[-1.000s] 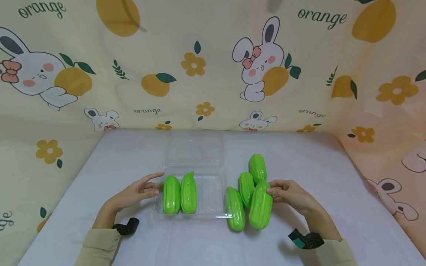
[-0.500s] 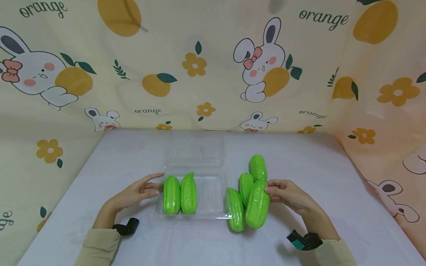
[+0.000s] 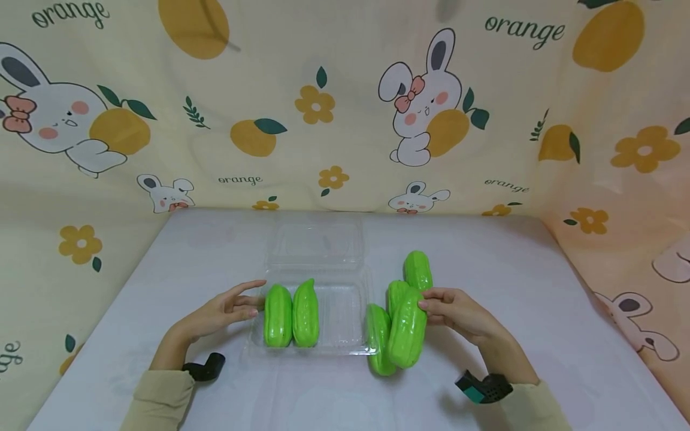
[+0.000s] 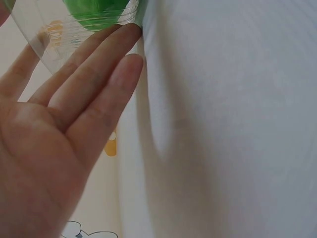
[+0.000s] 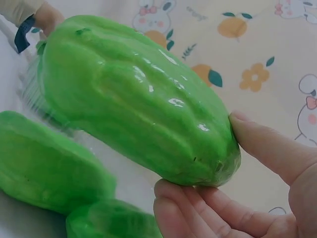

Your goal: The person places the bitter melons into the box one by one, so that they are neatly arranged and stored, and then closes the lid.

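My right hand (image 3: pixel 455 311) pinches one end of a glossy, ridged green gourd (image 3: pixel 407 329) between thumb and fingers. In the right wrist view this gourd (image 5: pixel 143 104) hangs tilted above other gourds. Beneath and beside it, in the head view, lie a gourd (image 3: pixel 379 335) by the box's right edge, a partly hidden one (image 3: pixel 396 292), and one farther back (image 3: pixel 418 269). Two gourds (image 3: pixel 278 317) stand side by side in the left part of a clear plastic box (image 3: pixel 342 317). My left hand (image 3: pixel 223 308) rests against the box's left side, its fingers (image 4: pixel 94 74) extended.
The box's clear lid (image 3: pixel 318 242) lies folded back behind it on the white table (image 3: pixel 205 257). A patterned cloth (image 3: pixel 345 108) rises at the back and sides. Each wrist wears a black device (image 3: pixel 485 388).
My right hand has moved left toward the box with the held gourd, which now covers more of the gourds behind it. The left hand stays put.
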`<control>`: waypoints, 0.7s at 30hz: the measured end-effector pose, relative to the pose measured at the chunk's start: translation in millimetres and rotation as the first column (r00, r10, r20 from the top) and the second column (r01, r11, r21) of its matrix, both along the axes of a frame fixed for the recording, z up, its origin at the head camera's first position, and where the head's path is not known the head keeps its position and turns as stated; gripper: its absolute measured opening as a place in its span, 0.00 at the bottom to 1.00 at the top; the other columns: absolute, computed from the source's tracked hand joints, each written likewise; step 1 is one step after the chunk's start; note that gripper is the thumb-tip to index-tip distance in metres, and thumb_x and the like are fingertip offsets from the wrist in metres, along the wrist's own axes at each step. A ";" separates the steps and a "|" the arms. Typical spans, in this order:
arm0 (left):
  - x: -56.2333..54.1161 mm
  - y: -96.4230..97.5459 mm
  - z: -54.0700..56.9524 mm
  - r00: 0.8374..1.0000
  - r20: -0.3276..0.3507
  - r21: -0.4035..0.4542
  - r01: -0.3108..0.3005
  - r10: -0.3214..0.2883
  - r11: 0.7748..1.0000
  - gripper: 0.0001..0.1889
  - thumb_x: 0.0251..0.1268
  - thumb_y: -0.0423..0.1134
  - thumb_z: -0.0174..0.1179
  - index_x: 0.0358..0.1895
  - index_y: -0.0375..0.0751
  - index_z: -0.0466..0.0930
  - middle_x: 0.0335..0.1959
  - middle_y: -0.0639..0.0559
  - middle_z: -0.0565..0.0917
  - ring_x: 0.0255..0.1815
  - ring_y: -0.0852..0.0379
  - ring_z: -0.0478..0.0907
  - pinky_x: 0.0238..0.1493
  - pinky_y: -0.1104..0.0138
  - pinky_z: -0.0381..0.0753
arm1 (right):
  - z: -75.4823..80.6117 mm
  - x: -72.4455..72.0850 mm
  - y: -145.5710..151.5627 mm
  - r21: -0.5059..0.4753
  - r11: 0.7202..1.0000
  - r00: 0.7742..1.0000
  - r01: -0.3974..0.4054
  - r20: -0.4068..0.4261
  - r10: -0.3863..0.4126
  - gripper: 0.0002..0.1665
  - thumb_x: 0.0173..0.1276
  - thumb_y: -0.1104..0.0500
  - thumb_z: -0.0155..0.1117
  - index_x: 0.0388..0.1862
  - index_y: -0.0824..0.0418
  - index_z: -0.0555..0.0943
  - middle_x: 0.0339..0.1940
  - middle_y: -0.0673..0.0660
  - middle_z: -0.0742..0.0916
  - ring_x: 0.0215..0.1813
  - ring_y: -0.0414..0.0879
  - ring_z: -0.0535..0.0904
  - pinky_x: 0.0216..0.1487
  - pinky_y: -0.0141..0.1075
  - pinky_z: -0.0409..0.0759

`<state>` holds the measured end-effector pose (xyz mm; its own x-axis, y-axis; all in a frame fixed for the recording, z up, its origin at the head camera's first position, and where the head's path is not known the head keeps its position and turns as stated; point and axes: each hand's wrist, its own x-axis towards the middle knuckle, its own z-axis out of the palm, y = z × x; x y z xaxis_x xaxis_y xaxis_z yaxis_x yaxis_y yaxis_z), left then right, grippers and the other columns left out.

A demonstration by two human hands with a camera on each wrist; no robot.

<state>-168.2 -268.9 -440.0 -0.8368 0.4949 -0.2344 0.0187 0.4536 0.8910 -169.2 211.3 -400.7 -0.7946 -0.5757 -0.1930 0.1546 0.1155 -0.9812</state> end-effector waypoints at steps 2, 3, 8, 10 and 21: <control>-0.3 -0.2 -0.9 1.000 0.004 0.002 -0.004 0.004 1.000 0.35 0.72 0.44 0.53 0.76 0.46 0.48 0.70 0.29 0.67 0.71 0.32 0.64 0.66 0.39 0.67 | 0.4 -0.1 -2.1 0.016 1.000 1.000 0.006 -0.001 -0.006 0.09 0.74 0.61 0.53 0.47 0.59 0.78 0.38 0.40 0.88 0.42 0.34 0.85 0.47 0.29 0.84; -0.5 -0.4 -1.5 1.000 0.003 0.002 -0.002 0.002 1.000 0.35 0.72 0.44 0.53 0.76 0.46 0.48 0.70 0.29 0.67 0.71 0.32 0.64 0.66 0.38 0.67 | 0.5 -0.1 -3.1 0.024 1.000 1.000 0.008 -0.002 -0.008 0.09 0.74 0.60 0.53 0.48 0.61 0.78 0.38 0.40 0.87 0.42 0.34 0.85 0.47 0.29 0.84; -1.1 -0.9 -2.7 1.000 -0.007 0.003 0.000 0.000 1.000 0.35 0.72 0.44 0.54 0.76 0.46 0.48 0.70 0.29 0.67 0.71 0.32 0.65 0.65 0.38 0.67 | 0.7 -0.7 -9.0 0.054 0.998 1.000 0.022 -0.003 -0.022 0.14 0.74 0.59 0.53 0.51 0.67 0.76 0.37 0.40 0.87 0.42 0.33 0.85 0.48 0.29 0.83; -1.2 -1.0 -3.0 1.000 -0.011 0.005 0.001 -0.001 1.000 0.35 0.72 0.44 0.54 0.76 0.46 0.48 0.70 0.29 0.67 0.71 0.32 0.65 0.66 0.38 0.67 | 0.8 -1.0 -11.7 0.058 0.998 1.000 0.031 -0.001 -0.031 0.16 0.74 0.58 0.53 0.51 0.68 0.76 0.37 0.40 0.87 0.42 0.33 0.85 0.48 0.30 0.83; 0.1 -1.4 0.1 0.999 -0.025 0.013 0.023 -0.023 1.000 0.35 0.72 0.44 0.53 0.76 0.42 0.47 0.69 0.28 0.66 0.71 0.31 0.64 0.65 0.39 0.69 | 2.2 -2.6 -27.4 0.075 0.996 0.999 0.043 -0.001 -0.043 0.20 0.73 0.57 0.55 0.53 0.72 0.75 0.37 0.39 0.87 0.41 0.33 0.85 0.48 0.28 0.83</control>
